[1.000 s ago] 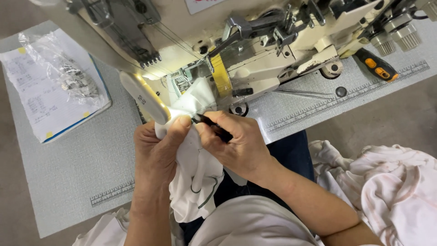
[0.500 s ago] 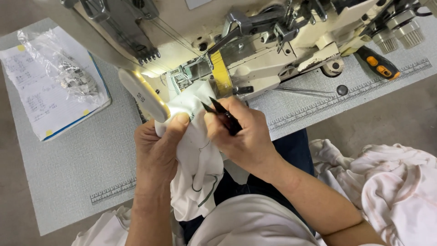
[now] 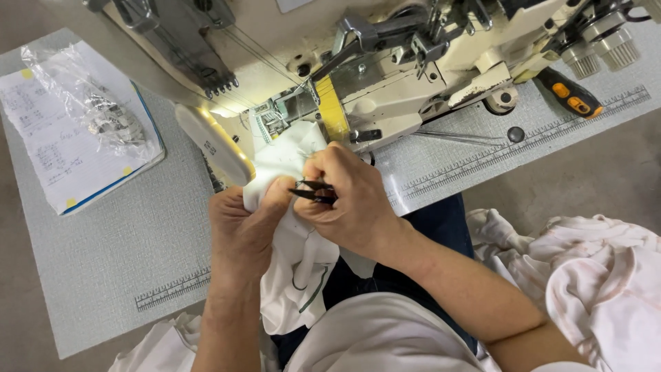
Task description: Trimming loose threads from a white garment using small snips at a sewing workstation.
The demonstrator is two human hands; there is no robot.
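Observation:
A white garment piece (image 3: 297,269) hangs from the sewing machine's needle area down over the table edge. My left hand (image 3: 242,227) pinches its upper part just below the lit presser foot. My right hand (image 3: 348,200) grips small black thread snips (image 3: 308,192), their tips pointing left at the cloth between my two thumbs. The cream industrial sewing machine (image 3: 413,76) stands right behind my hands, with a yellow label near its needle.
A notebook with a clear plastic bag on it (image 3: 79,138) lies at the left of the grey table (image 3: 103,262). An orange-and-black tool (image 3: 568,93) lies at the right by the ruler strip. A heap of white garments (image 3: 592,275) sits at the lower right.
My right hand has turned and shifted a little to the left, bringing the snips from above the cloth down level with my left thumb. The left hand keeps its hold.

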